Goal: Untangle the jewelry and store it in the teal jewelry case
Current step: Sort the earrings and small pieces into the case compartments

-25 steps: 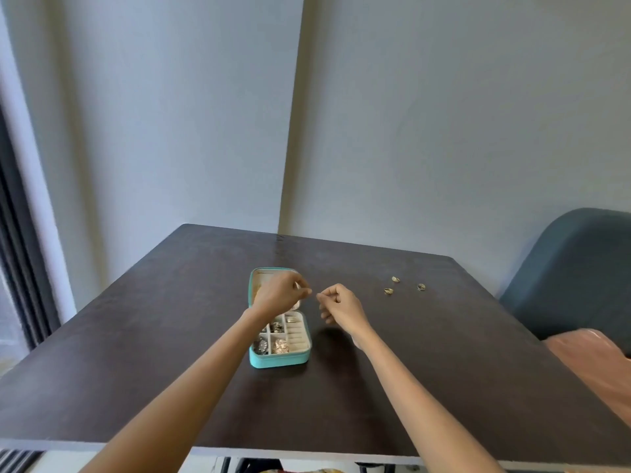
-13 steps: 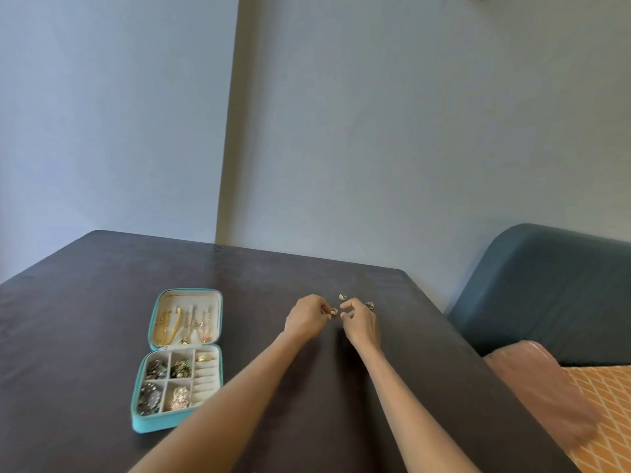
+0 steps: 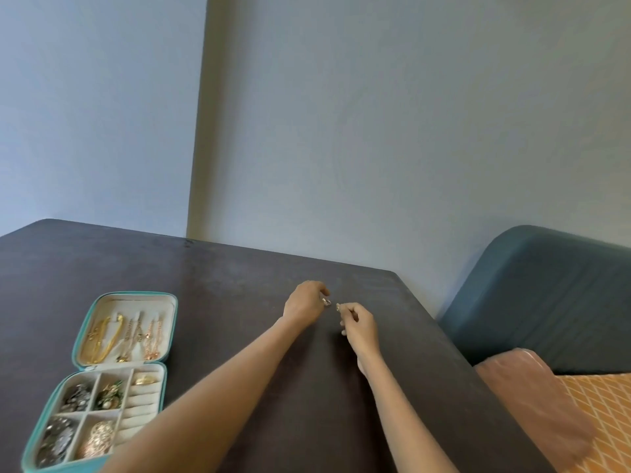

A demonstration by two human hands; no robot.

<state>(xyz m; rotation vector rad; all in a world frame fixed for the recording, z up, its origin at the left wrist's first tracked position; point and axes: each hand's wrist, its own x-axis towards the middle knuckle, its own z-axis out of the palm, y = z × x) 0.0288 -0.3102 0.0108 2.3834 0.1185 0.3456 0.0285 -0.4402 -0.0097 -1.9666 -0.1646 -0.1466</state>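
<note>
The teal jewelry case (image 3: 162,387) lies open at the table's left, gold chains hanging in its lid and brooches and a ring in its compartments. Far to its right, both of my hands are over the table's far right part. My left hand (image 3: 304,303) pinches a small gold piece of jewelry (image 3: 326,302) at its fingertips. My right hand (image 3: 360,324) pinches another small gold piece (image 3: 338,306) just beside it. The two pieces are a short gap apart. Whether other pieces lie under my hands is hidden.
The dark table (image 3: 239,295) ends at a right edge close to my right hand. Beyond it stands a blue-grey sofa (image 3: 546,295) with a pink cushion (image 3: 532,397) and an orange patterned fabric (image 3: 607,407). A pale wall rises behind the table.
My hands left the case and went right to the small gold pieces on the table; each hand now pinches one, lifted a little. The view swung right.
</note>
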